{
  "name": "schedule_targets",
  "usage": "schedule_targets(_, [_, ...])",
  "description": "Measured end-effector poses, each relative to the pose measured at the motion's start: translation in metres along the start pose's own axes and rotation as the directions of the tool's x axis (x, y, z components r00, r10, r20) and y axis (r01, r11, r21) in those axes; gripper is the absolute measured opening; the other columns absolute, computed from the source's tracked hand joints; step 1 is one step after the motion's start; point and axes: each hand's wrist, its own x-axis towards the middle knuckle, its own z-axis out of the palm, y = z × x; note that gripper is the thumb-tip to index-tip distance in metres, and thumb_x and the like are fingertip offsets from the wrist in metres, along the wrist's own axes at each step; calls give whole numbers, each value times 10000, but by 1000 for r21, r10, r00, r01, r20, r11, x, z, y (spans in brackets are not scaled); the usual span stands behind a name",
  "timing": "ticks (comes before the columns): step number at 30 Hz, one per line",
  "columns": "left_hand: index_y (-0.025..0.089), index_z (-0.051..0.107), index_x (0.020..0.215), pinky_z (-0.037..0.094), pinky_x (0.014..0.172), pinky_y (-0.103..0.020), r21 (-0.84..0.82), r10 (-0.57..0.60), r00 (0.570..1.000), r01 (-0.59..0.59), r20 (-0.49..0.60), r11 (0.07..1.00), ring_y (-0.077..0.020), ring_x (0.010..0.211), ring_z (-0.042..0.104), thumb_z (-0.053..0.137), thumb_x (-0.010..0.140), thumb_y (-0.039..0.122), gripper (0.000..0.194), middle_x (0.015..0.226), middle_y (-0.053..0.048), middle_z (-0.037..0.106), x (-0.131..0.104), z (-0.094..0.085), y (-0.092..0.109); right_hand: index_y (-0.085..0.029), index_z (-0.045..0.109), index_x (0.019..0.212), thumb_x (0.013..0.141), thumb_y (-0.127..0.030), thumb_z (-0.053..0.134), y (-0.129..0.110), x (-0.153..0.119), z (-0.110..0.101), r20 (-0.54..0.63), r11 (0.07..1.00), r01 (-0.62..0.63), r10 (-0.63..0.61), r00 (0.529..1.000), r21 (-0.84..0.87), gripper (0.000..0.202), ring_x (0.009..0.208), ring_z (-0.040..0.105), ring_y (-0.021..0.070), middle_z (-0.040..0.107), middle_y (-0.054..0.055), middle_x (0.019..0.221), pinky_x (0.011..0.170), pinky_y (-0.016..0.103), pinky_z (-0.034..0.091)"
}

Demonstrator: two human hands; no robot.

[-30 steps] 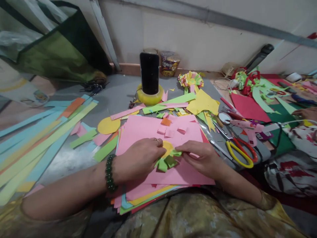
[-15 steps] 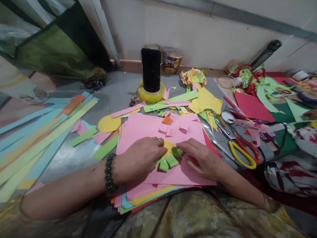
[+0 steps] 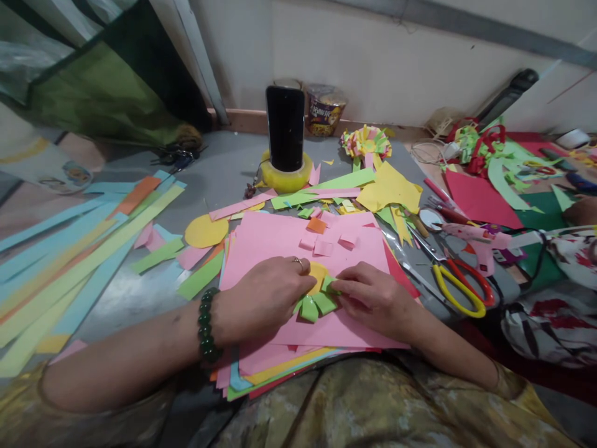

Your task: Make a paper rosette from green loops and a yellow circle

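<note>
Lying on a stack of pink paper (image 3: 261, 233) is a yellow paper circle (image 3: 318, 277) with green paper loops (image 3: 308, 309) fanned along its lower edge. My left hand (image 3: 268, 292), a ring on one finger, is closed on the circle's left side and hides part of it. From the right, my right hand (image 3: 373, 295) pinches a green loop at the circle's right edge. Just beyond the circle are several small folded pink pieces (image 3: 323, 248) and one orange piece (image 3: 317, 225).
A phone (image 3: 285, 127) stands in a roll of yellow tape (image 3: 296, 177). Scissors (image 3: 459, 292) and a pink glue gun (image 3: 482, 242) lie to the right. Paper strips (image 3: 93, 249) spread leftward. A yellow star (image 3: 390, 188) and a paper flower (image 3: 366, 143) lie behind. Another person's hand (image 3: 583, 211) shows at right.
My right hand's fingers have drawn together on the green loop at the circle's right side, which now stands more upright. My left hand stays on the circle. The view has shifted slightly.
</note>
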Motion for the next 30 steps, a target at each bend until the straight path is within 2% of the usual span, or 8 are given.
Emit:
schedule_targets(8, [170,715,983,458,739,-341,12,-36,997,35,71,999,-225,830,614,531,842,38,267,976,-81,689,1,-3,2,-160,720,1030,955,-137,529,0,2,-1,62,998,32,-29,998,-55,207,801,655,173,721,108,928,649,278,573])
schedule_targets(19, [169,700,934,455,718,-335,9,-33,998,33,55,999,-216,799,612,519,826,20,257,945,-79,680,1,-3,2,-151,718,996,962,-161,534,-5,7,-9,172,995,37,-21,985,-89,188,788,620,178,688,101,894,657,281,516])
schedule_targets(26, [167,691,902,461,713,-343,4,-19,999,19,25,1000,-217,782,607,529,821,18,235,924,-76,675,0,-2,2,-171,718,950,968,-177,505,-8,12,-11,247,982,70,-25,969,-177,214,746,561,180,667,86,855,631,298,460])
schedule_targets(30, [167,695,917,464,727,-342,14,-34,998,33,55,999,-219,800,614,533,830,24,233,944,-79,683,1,-2,2,-169,724,1026,971,-213,501,-10,14,-16,253,981,68,-20,967,-180,235,821,564,211,683,118,963,673,330,480])
